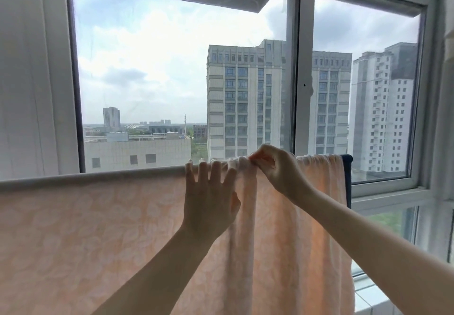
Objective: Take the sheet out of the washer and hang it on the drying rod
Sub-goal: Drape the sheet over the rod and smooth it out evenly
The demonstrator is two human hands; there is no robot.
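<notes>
Both hands up | left hand point(208, 206) flat on sheet point(98, 228) (fingers spread) | right hand point(275, 169) pinches its bunched top

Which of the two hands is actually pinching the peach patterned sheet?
The right hand pinches the bunched sheet atop the rod; the left hand lies flat, fingers spread.

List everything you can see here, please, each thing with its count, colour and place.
sheet: one, pale peach with a faint floral pattern, draped over the rod, smooth at left, bunched at right
drying rod: one, mostly covered, running along the sheet's top edge
dark item: one, navy, behind the sheet's right end
window: one, white-framed, behind the rod
buildings: several, pale, outside
left hand: one, fingers spread flat on the sheet
right hand: one, pinching the bunched top edge
</notes>
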